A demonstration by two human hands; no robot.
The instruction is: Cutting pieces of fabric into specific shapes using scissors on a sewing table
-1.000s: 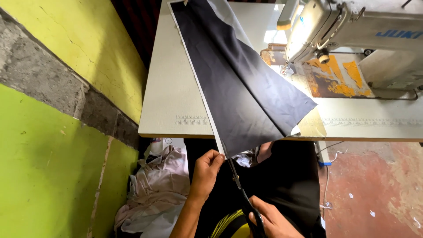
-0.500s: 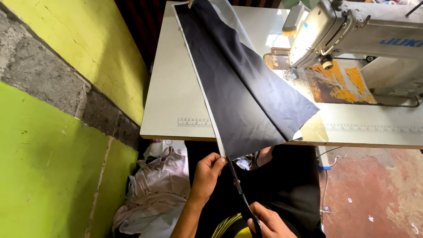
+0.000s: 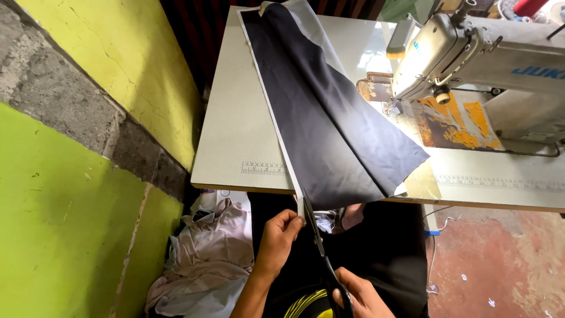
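Bright daylight, glare on the tabletop (image 3: pixel 376 53), sharp focus.

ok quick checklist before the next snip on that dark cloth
1. Scissors blades at the cloth edge, by the white strip: ok.
2. Left hand pinches the strip beside the blades: ok.
3. Left fingers out of the blade path: cannot tell, they sit very close.
4. Right hand on the scissor handles: ok, partly cut off by the frame.
5. Cloth flat on the table: ok, far corner folded over.
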